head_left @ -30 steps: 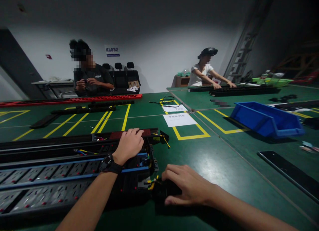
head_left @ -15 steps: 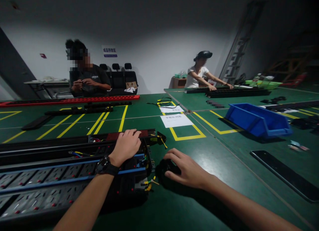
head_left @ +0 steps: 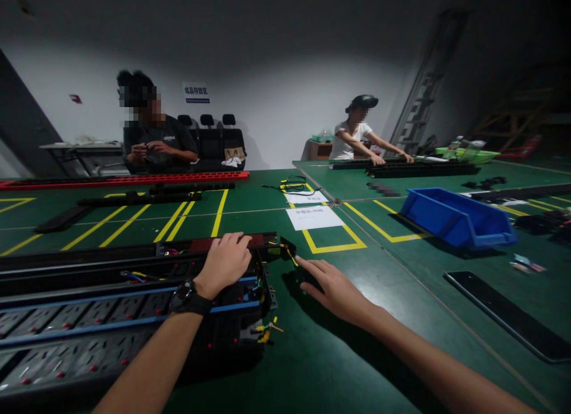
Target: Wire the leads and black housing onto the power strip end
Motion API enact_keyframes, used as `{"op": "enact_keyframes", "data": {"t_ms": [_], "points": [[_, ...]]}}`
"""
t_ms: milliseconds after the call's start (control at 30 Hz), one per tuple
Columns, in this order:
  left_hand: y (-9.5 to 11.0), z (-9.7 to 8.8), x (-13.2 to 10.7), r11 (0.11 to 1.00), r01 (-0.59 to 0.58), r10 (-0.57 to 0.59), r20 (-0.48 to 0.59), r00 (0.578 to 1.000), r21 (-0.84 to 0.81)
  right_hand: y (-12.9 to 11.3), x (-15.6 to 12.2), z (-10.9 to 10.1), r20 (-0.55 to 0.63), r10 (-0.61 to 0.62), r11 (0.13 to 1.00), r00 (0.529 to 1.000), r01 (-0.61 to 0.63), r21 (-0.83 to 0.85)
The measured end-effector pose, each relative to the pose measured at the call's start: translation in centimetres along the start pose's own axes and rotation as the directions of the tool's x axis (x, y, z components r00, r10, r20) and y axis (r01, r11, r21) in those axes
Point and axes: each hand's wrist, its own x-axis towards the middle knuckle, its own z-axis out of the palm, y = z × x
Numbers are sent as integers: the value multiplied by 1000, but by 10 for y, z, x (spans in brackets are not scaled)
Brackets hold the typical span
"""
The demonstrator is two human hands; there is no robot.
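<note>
Power strip point(head_left: 111, 307): where does it lie against the hands?
— On the green table point(head_left: 357, 366), lower left. The left hand point(head_left: 225, 262) rests palm down on its right end, fingers loosely bent over the far rail, closed round nothing. The right hand point(head_left: 332, 289) lies just right of that end, nearly flat and open, fingertips on a small black part point(head_left: 307, 278) on the table.

What room is there round it?
— Bare table lies right of the right hand and on its near side. A flat black panel point(head_left: 508, 316) lies well apart to the right, a blue bin point(head_left: 455, 218) farther back. A white sheet point(head_left: 314, 216) lies beyond the hands. The strip's left end runs out of view.

Which way does it point?
— Its long axis runs left to right, sockets facing up. The open right end, with yellow wires point(head_left: 267, 329) sticking out, points toward the right hand.
</note>
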Motion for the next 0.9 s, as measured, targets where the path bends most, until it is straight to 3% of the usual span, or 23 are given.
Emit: {"op": "enact_keyframes", "data": {"t_ms": [267, 567, 900], "points": [[0, -2, 0, 1000, -10, 10, 13, 1000, 9, 3, 1, 1, -25, 66, 998, 997, -67, -21], [-1, 0, 0, 1000, -8, 8, 13, 1000, 20, 7, 3, -5, -12, -4, 988, 1000, 2, -155], [0, 0, 0, 1000, -5, 5, 6, 1000, 7, 25, 5, -18, 42, 152, 915, 988, -124, -383]]}}
